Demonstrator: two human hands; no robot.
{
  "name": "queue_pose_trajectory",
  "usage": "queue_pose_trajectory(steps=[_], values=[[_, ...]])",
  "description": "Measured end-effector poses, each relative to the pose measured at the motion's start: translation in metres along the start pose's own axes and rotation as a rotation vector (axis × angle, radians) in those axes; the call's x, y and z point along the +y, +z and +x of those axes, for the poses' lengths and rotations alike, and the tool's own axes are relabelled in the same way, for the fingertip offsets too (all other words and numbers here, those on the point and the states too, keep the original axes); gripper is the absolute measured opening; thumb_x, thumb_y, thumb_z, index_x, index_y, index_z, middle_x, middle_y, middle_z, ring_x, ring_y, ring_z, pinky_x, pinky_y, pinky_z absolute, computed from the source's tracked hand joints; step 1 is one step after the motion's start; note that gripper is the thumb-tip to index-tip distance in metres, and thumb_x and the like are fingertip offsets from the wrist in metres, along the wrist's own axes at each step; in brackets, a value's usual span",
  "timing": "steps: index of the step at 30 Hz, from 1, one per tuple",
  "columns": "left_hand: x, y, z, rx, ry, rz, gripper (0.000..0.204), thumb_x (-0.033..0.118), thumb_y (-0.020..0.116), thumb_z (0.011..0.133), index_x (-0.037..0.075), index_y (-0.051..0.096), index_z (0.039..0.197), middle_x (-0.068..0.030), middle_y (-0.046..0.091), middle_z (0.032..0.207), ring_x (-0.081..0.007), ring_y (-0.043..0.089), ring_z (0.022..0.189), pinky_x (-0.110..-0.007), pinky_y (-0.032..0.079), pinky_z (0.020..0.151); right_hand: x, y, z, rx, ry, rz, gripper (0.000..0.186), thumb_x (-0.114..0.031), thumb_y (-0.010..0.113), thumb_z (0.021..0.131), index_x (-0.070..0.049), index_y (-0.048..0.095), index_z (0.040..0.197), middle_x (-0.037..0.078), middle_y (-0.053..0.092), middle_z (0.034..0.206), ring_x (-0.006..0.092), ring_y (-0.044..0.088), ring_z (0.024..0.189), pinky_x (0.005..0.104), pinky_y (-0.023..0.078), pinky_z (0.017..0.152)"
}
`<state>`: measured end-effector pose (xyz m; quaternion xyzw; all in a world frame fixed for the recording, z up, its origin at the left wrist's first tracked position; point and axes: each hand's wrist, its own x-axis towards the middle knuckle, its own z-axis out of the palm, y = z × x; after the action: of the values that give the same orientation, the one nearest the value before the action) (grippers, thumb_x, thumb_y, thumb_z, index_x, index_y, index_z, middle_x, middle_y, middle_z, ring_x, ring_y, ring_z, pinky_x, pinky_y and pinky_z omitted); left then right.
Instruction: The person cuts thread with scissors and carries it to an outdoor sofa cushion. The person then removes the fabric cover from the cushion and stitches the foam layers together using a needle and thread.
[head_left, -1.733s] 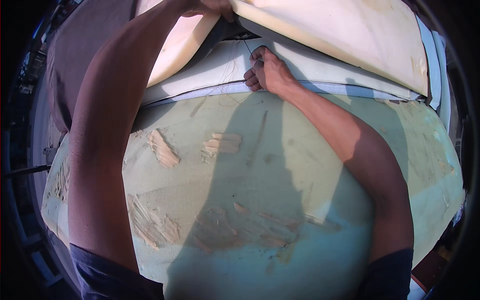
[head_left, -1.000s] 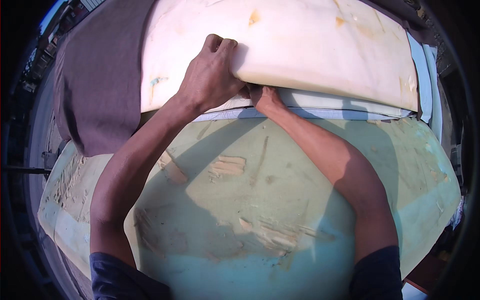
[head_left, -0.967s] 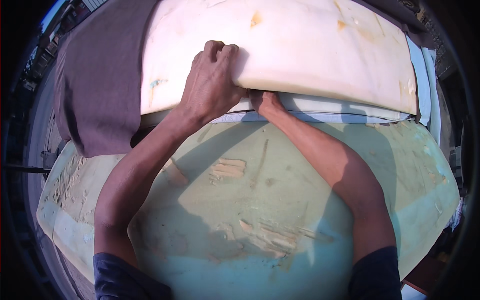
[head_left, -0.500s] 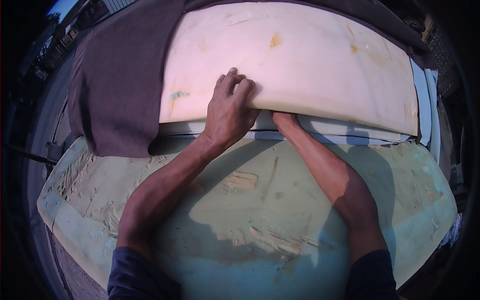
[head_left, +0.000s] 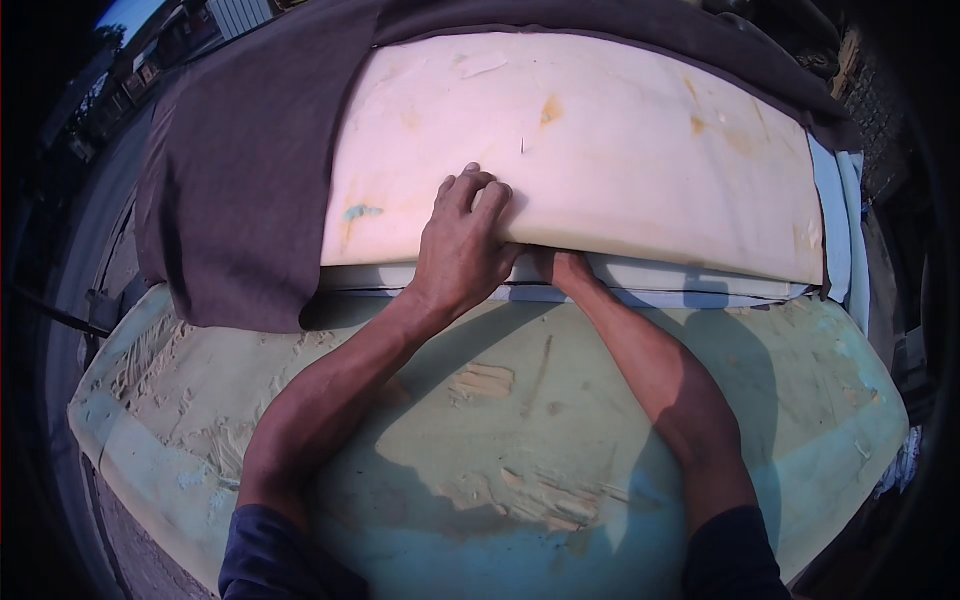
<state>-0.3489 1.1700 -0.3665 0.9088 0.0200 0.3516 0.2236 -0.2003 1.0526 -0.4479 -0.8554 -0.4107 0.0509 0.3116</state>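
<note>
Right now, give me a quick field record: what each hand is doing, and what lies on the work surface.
left hand: palm down on the near edge of the cream foam slab, fingers curled on top
right hand: fingers tucked under that edge, mostly hidden
under slab: thin white layers
dark cloth: draped left of and behind the slab
base: green foam, surface torn in patches

Two bare forearms with dark navy blue fabric sleeves pushed up to the elbows; both hands bare, without gloves.
</note>
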Motion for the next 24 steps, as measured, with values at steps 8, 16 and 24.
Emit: queue_pose_trajectory(steps=[8, 16, 24], values=[[0.001, -0.029, 0.029, -0.225, -0.108, -0.158, 0.079, 0.035, 0.079, 0.074, 0.005, 0.044, 0.138, -0.0180, 0.050, 0.126, -0.0390, 0.051, 0.118, -0.054, 0.037, 0.103, 0.018, 0.006, 0.019, 0.112, -0.044, -0.178, 0.040, -0.029, 0.055, 0.097, -0.011, 0.057, 0.133, 0.016, 0.057, 0.138, 0.0334, 0.053, 0.124, 0.0455, 0.043, 0.104], [-0.026, 0.007, 0.075, -0.091, -0.293, -0.219, 0.018, 0.027, 0.063, 0.097, 0.012, 0.072, 0.099, -0.0062, 0.066, 0.096, -0.0239, 0.062, 0.098, -0.042, 0.044, 0.090, 0.037, 0.012, 0.003, 0.056, -0.159, -0.071, 0.047, -0.029, 0.057, 0.096, -0.012, 0.052, 0.140, 0.014, 0.054, 0.142, 0.0331, 0.049, 0.130, 0.0456, 0.040, 0.108], [0.099, -0.251, 0.127, 0.739, 0.320, -0.958, 0.016, 0.014, 0.047, 0.106, 0.002, 0.052, 0.095, -0.0053, 0.050, 0.085, -0.0149, 0.044, 0.067, -0.033, 0.044, 0.065, 0.055, 0.015, -0.007, -0.130, -0.098, -0.019, 0.068, -0.061, 0.060, 0.090, -0.011, 0.057, 0.137, 0.013, 0.057, 0.139, 0.0333, 0.051, 0.128, 0.0455, 0.038, 0.110]])
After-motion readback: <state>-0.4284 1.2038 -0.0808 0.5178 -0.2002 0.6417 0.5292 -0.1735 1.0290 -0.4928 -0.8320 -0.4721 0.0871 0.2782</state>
